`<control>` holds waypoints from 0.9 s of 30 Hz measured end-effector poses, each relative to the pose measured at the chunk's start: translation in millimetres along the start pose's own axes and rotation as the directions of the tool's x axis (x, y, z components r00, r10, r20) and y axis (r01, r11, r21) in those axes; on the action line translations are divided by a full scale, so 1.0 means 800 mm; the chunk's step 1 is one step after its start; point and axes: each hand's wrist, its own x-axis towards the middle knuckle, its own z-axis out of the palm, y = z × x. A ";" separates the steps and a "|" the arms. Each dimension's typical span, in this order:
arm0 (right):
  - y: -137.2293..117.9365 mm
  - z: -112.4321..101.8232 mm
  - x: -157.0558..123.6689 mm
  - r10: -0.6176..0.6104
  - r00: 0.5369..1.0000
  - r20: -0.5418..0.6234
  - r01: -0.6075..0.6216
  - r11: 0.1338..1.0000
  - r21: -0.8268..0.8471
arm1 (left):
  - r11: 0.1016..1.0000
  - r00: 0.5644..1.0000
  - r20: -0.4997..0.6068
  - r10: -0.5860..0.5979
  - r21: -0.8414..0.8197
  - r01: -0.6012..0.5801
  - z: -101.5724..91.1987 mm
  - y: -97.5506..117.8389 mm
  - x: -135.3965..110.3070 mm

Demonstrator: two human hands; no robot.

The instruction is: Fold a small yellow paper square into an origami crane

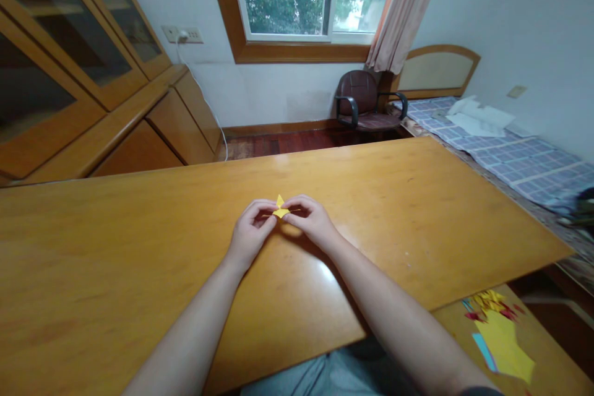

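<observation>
A small folded piece of yellow paper [281, 213] with pointed tips is held just above the wooden table [139, 247]. My left hand [251, 227] pinches its left side between thumb and fingers. From the other side, my right hand [310, 218] grips it the same way. One yellow point sticks up between the fingertips of both hands, and a flatter part shows below it. The paper's outer ends are partly hidden by my fingers.
On a lower surface at the right lie yellow paper sheets [503, 343], a light blue strip [484, 351] and small yellow and red pieces [494, 303]. Beyond the table stand an office chair [359, 96], a bed [515, 148] and a wooden cabinet [153, 130].
</observation>
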 end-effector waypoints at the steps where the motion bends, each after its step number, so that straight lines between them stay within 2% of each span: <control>1: 0.000 0.000 0.000 0.009 1.000 0.003 -0.009 1.000 0.004 | 1.000 1.000 0.005 0.004 0.006 -0.004 0.000 0.000 0.000; 12: 0.001 0.003 0.000 0.074 0.997 -0.008 -0.073 0.994 0.079 | 0.998 1.000 0.005 0.015 0.056 -0.015 0.000 0.000 -0.001; 20: -0.002 0.001 0.000 0.039 0.999 0.014 -0.039 0.999 0.034 | 0.997 1.000 0.011 0.019 0.077 -0.020 0.000 -0.001 0.000; 27: -0.005 -0.003 0.001 0.131 0.991 0.027 -0.133 0.984 0.119 | 0.999 0.999 0.044 0.001 0.049 -0.003 -0.003 0.008 0.002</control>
